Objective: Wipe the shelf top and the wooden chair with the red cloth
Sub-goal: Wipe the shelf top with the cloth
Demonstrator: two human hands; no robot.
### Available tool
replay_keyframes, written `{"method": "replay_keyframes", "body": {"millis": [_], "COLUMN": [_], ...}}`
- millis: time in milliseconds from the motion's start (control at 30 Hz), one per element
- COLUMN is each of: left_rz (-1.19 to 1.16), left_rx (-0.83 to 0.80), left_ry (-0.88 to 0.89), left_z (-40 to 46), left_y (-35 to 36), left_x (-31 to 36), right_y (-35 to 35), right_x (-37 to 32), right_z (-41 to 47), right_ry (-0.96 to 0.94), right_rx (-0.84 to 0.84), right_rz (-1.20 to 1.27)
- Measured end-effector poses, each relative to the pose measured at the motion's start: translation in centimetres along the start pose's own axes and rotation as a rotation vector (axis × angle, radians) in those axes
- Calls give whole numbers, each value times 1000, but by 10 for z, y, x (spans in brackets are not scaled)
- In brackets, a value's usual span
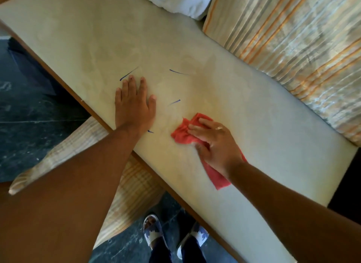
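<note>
Pale cream and faintly mottled, the shelf top (195,90) runs diagonally across the view with a wooden edge along its near side. Several short blue ink strokes (129,73) mark it. At its far side lie a striped folded fabric (293,43) and a white bundle (175,0). The left hand (133,104) rests palm down on the surface, fingers (132,82) straight and slightly apart, holding nothing. The right hand (213,143) presses the red cloth (183,132) flat against the shelf top, fingers curled over it, a ring on one. No readable writing shows. Below, sandalled feet (154,231) stand on dark floor (29,116).
</note>
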State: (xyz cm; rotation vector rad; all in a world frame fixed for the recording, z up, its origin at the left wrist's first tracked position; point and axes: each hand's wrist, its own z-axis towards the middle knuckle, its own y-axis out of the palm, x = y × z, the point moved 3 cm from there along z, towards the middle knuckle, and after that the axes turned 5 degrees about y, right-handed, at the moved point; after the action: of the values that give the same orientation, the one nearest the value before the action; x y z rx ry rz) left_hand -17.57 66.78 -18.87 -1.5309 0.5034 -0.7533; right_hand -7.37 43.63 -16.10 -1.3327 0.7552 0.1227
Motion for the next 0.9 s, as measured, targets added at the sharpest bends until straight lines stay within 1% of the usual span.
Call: {"method": "replay_keyframes", "body": {"millis": [67, 100, 133, 167, 233, 267, 300, 367, 433, 467, 500, 533, 600, 633, 667, 700, 733, 800, 867, 900], "left_rz": [-4, -5, -5, -6, -11, -11, -9, -6, -5, -4, -6, -11, -20, -22, -24, -25, -21, -9, -3, -3], "left_rx": [0, -3, -5, -5, -7, -8, -9, -11, -3, 2, 5, 5, 13, 19, 20, 19, 18, 25, 31, 28], "left_ry": [-10, -12, -13, -13, -14, -12, -11, -12, -14, -14, -12, -9, -8, -7, -5, -5, -3, 3, 4, 2], "left_z": [0, 0, 0, 0, 0, 0, 1, 0, 0, 1, 1, 1, 0, 0, 0, 1, 2, 3, 3, 3], "left_y": [-1, -1, -1, -1, -3, -3, -3, -3, -4, -4, -4, -3, -2, -1, -1, -1, -1, -1, 0, 0], "left_x": [0, 0, 0, 0, 1, 1, 1, 1, 1, 2, 2, 3, 2, 1, 0, -2, -2, -1, -1, -1], "right_y": [20, 25, 23, 15, -8, -21, -31, -38, -28, -18, -4, 11, 31, 28, 16, -1, -21, -64, -89, -90], "right_x": [-16, -24, -26, -17, 12, 23, 32, 41, 28, 14, -2, -20, -39, -32, -15, 10, 39, 97, 129, 133], "right_z": [-59, -93, -118, -129, -112, -91, -65, -17, 12, 14, 6, -13, -70, -92, -101, -100, -90, -51, -2, 22], "right_ry": [-40, -106, -183, -242, -209, -151, -95, 8, 102, 106, 50, -58, -235, -279, -301, -290, -234, 3, 228, 283], "right_rx": [-107, -171, -221, -252, -273, -224, -140, -25, 3, 15, 11, -36, -227, -297, -317, -297, -277, -189, -111, -67], "right_rz": [100, 134, 110, 84, 82, 46, -19, -100, -154, -199, -260, -317, -330, -322, -320, -353, -402, -467, -511, -526]}}
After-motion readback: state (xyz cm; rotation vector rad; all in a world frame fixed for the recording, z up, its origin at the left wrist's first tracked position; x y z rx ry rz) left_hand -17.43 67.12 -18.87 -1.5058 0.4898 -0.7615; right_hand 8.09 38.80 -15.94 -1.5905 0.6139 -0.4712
